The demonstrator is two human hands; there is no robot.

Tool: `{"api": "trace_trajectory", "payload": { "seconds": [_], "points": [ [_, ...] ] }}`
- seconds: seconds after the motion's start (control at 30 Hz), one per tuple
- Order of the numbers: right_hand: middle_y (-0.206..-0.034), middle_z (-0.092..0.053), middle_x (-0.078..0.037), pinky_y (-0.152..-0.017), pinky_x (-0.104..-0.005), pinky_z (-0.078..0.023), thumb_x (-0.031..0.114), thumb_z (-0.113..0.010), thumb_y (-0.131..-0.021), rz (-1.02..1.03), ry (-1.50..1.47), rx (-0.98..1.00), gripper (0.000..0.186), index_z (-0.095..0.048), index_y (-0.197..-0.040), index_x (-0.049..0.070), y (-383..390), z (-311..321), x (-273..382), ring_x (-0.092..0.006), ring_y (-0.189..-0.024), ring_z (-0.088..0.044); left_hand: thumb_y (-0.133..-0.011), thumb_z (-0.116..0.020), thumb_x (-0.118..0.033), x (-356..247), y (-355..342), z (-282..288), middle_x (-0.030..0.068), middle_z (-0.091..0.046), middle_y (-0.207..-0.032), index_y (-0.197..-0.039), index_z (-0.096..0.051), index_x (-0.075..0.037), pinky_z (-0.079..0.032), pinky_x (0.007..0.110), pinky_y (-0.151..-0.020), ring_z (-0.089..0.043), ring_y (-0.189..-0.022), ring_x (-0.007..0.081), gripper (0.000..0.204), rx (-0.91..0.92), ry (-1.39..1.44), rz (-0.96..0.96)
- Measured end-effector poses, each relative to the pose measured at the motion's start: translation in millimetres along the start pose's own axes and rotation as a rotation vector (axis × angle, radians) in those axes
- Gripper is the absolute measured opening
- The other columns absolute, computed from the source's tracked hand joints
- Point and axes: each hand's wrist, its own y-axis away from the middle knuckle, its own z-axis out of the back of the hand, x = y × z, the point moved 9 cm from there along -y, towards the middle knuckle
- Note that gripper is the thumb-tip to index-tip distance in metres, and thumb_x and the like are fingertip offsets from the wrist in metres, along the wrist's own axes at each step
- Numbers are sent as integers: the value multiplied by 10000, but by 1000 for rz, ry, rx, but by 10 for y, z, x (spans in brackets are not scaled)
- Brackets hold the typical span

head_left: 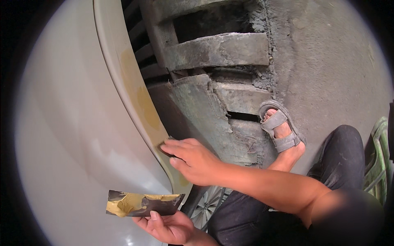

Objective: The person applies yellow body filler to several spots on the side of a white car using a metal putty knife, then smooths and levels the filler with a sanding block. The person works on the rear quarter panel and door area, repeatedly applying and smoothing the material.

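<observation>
My left hand (170, 227) is closed on a dark, flat putty board (164, 206), its thumb on the near edge. Thick yellow putty (127, 203) is heaped toward the board's left end and smeared along its top. Farther up, my right hand (193, 160) pinches a small dark spreader (167, 152), mostly covered by the fingers. The spreader meets the narrow lower edge of a pale car body panel (82, 102). Along that edge, beyond my right hand, runs a yellowish putty patch (144, 107); a smaller smear shows beside my wrist.
A worn metal floor grate (217, 51) with dark gaps lies beside the car, next to rough concrete (328, 61). A spoked wheel (207, 207) shows below my right forearm. My sandalled foot (282, 127) rests near the grate; a green plastic seat (377, 160) stands at far right.
</observation>
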Motion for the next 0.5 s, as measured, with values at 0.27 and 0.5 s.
{"api": "trace_trajectory", "payload": {
  "seconds": [0.27,0.5],
  "points": [
    [-1246,-632,-212,-997,-441,-467,178,-485,-976,96,-27,-171,378,-556,-1307,10,-997,719,164,-382,-1157,-599,-938,-501,-87,28,29,-12,171,-474,-1366,-1386,-367,78,-355,444,-1108,-477,-1265,270,495,11,29,21],
    [-1333,-580,-209,-1019,-452,-440,142,-541,-941,138,81,-100,375,-596,-1288,11,-448,242,184,-395,-1198,-538,-943,-498,-92,58,18,70,173,-480,-1363,-1398,-364,70,-342,433,-1115,-472,-1266,270,502,-28,2,18]
  ]
}}
